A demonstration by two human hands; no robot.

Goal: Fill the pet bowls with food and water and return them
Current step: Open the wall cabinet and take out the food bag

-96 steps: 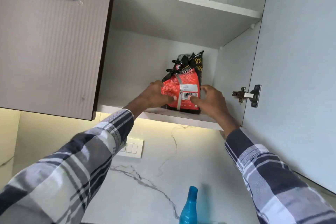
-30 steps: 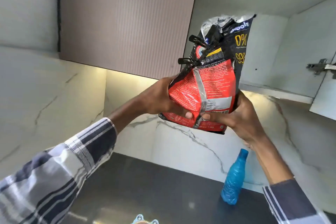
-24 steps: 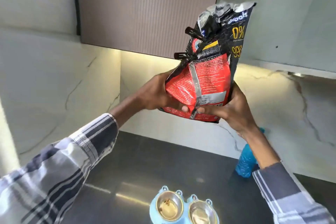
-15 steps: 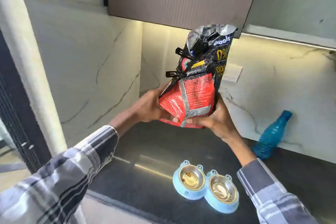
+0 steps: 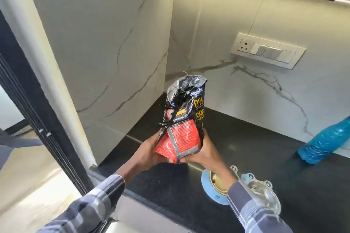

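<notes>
While upright, food bag [image 5: 181,128], left grip [image 5: 149,154], right grip [image 5: 205,152] cupping base.

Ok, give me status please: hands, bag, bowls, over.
Left hand and right hand both grip the bag, upright above the counter. Bag top crumpled, clipped. Bowls beneath the right arm, partly hidden. Bottle far right, clear.

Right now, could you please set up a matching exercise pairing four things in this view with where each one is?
1. food bag
2. blue bottle
3. double pet bowl
4. switch panel

A. on the marble wall
B. held in both hands above the counter
C. far right of the counter
D. under the right forearm

Pairs: 1-B, 2-C, 3-D, 4-A
</notes>
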